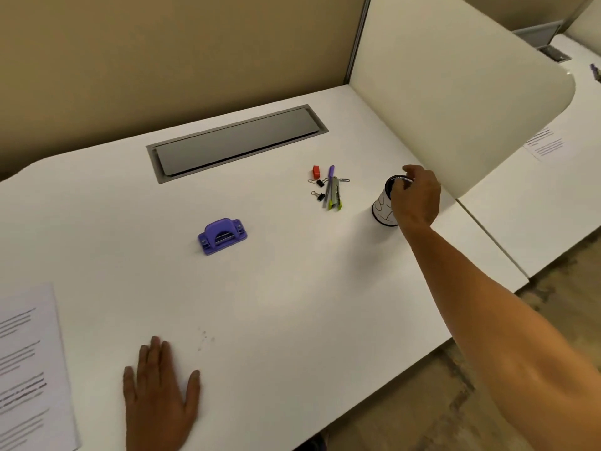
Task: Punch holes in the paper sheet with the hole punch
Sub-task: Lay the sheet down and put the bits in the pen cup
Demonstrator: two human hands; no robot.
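A purple hole punch (222, 236) stands alone on the white desk (292, 304), near its middle. A printed paper sheet (27, 369) lies flat at the desk's near left corner. My left hand (161, 392) rests palm down on the desk just right of that sheet, fingers spread, holding nothing. My right hand (416, 195) reaches far to the right and grips the rim of a white cup with black line patterns (382, 206), which stands upright on the desk.
A small pile of stationery (328, 187) lies left of the cup: a purple pen, a green stapler, black binder clips, a red item. A grey cable flap (237, 141) sits at the back. A cream divider panel (455, 92) rises on the right.
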